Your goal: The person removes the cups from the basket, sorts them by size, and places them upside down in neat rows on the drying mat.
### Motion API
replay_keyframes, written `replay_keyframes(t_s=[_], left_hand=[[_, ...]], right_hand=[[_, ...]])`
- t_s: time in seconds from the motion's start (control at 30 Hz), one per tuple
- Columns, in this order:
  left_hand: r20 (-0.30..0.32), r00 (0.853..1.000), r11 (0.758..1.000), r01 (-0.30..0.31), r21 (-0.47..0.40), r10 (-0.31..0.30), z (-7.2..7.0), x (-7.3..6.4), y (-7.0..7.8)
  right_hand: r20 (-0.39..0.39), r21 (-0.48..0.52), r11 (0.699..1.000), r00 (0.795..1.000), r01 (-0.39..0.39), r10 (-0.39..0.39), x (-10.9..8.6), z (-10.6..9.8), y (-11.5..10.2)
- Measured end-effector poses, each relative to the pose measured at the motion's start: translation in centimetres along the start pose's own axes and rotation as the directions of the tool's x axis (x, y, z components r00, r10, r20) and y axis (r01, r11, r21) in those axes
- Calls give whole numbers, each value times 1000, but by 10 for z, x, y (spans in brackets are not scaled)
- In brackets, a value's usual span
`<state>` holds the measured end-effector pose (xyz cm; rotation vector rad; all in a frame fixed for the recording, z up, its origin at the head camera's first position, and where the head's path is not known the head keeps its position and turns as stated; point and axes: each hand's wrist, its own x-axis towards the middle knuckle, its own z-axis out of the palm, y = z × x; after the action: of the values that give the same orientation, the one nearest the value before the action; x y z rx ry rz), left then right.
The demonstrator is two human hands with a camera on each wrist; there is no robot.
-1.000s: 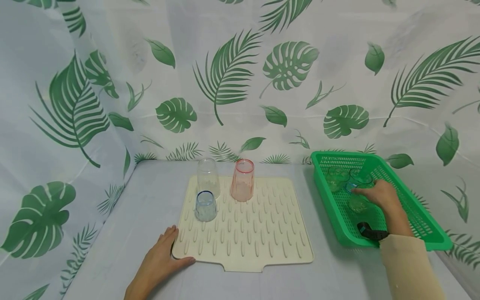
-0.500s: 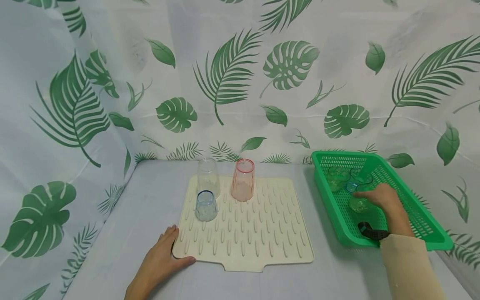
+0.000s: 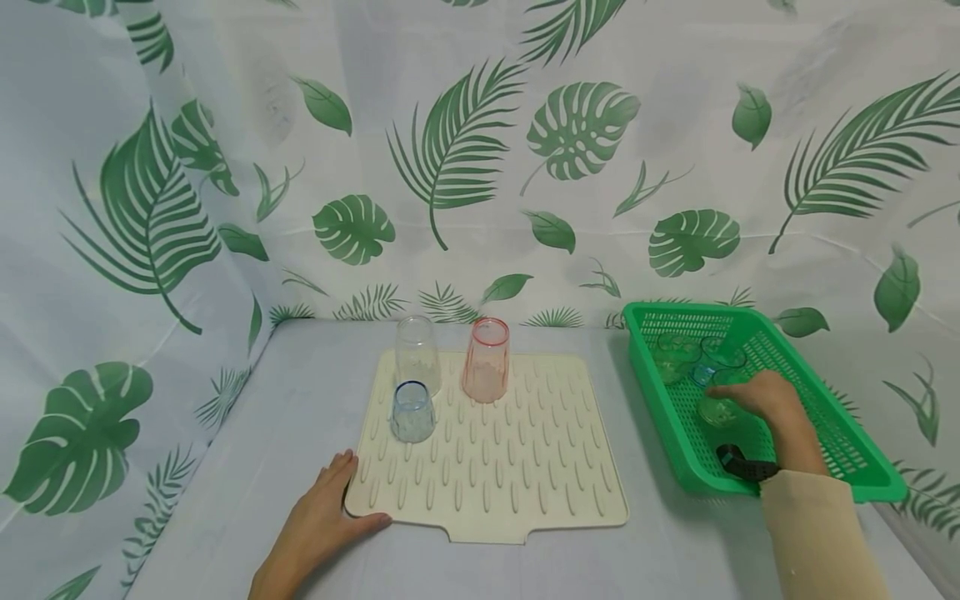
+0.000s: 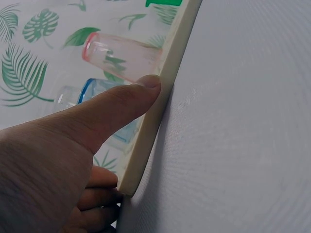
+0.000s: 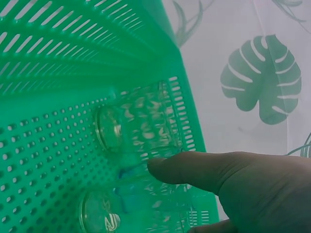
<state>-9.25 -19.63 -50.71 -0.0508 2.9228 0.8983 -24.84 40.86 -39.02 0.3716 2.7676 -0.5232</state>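
Observation:
My left hand (image 3: 318,508) rests at the near left corner of a cream draining mat (image 3: 540,467), thumb along its front edge and fingers by its left side. On the mat stand a tall clear glass (image 3: 417,354), a tall pink glass (image 3: 485,367) and a short blue glass (image 3: 412,417), all narrower at the top. My right hand (image 3: 768,400) is inside a green basket (image 3: 667,442). It grips a clear patterned glass (image 3: 717,411) by its upper part; the thumb (image 5: 194,167) lies across it in the right wrist view, most fingers hidden.
Other clear glasses (image 3: 677,354) stand at the basket's far end, with a small blue glass (image 3: 702,374) low among them. A leaf-printed curtain (image 3: 480,183) hangs behind and to the left of the white table (image 3: 285,400).
My right hand has drawn slightly back from beside the blue glass to the nearer clear glass, and has since barely moved. The left hand and the mat stay in place.

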Motion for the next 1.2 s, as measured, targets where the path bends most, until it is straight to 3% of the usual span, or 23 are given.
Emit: replay_keyframes(t_s=[0.37,0.73,1.03,1.2], left_hand=[[-6,1000,1000,-25,13,25,0,-1,-1],[-5,1000,1000,-25,19,25,0,-1,0],[-5,1000,1000,-15,1,15,0,0,0],[-12,1000,1000,-15,-3,15,2,0,-1]], right_hand=[[-71,35,999,997,17,-14,-8,-3,1],[-143,51,996,988,66,-59,-28,-22,-17],[-282,85,988,954,131,-102,-52,-31,-40],[-360,148,968,923,201,-137,-72,-30,-58]])
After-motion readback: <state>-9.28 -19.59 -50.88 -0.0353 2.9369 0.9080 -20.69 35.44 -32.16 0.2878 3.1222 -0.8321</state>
